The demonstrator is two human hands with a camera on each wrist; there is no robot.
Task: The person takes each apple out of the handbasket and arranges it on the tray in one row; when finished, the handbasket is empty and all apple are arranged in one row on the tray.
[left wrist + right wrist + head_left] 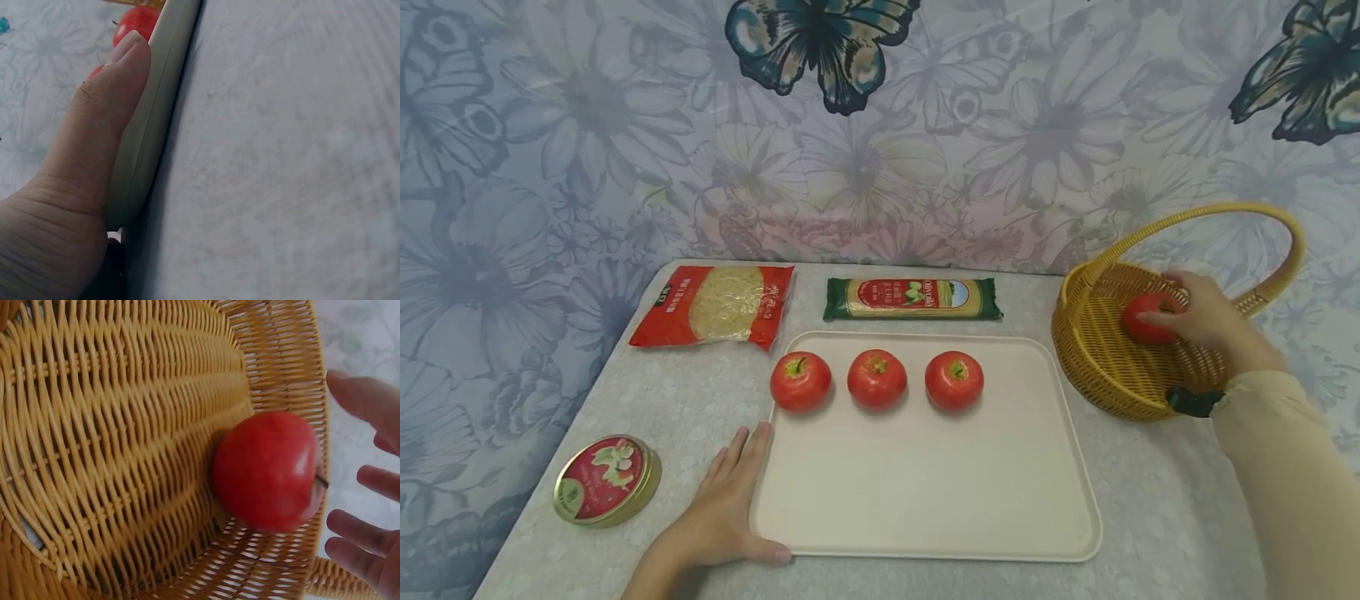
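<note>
In the head view my right hand (1206, 317) reaches over the rim of a yellow wicker basket (1138, 392), its thumb in front of a red apple (1142, 327). The right wrist view shows the apple (269, 472) against the woven wall, with the fingers (362, 528) spread and apart from it. My left hand (722, 508) lies at the left edge of a cream tray (940, 492), fingers extended along its side and thumb at the near corner. Three red apples stand in a row on the tray: left (801, 382), middle (877, 380), right (954, 382).
A red packet with a clear window (722, 304) lies at the table's back left. Behind the tray is a green-ended noodle package (913, 299). A round red-and-gold tin (606, 481) sits left of my left hand. The basket's tall handle (1210, 210) arches upward. Flowered cloth (865, 167) hangs behind.
</note>
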